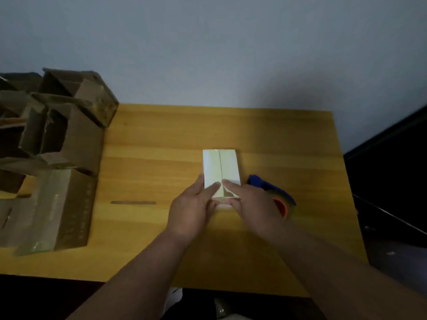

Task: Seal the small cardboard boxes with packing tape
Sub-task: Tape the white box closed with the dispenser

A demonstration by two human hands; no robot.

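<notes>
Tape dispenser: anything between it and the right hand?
No. The tape dispenser lies on the table right behind the right hand, which presses the white box alongside the left hand.

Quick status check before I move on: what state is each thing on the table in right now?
white box: flaps closed, tape along centre seam
left hand: straight fingers pressing box's near end
right hand: straight fingers pressing box's near end
tape dispenser: lying on table, unheld
brown boxes: piled, several open
</notes>
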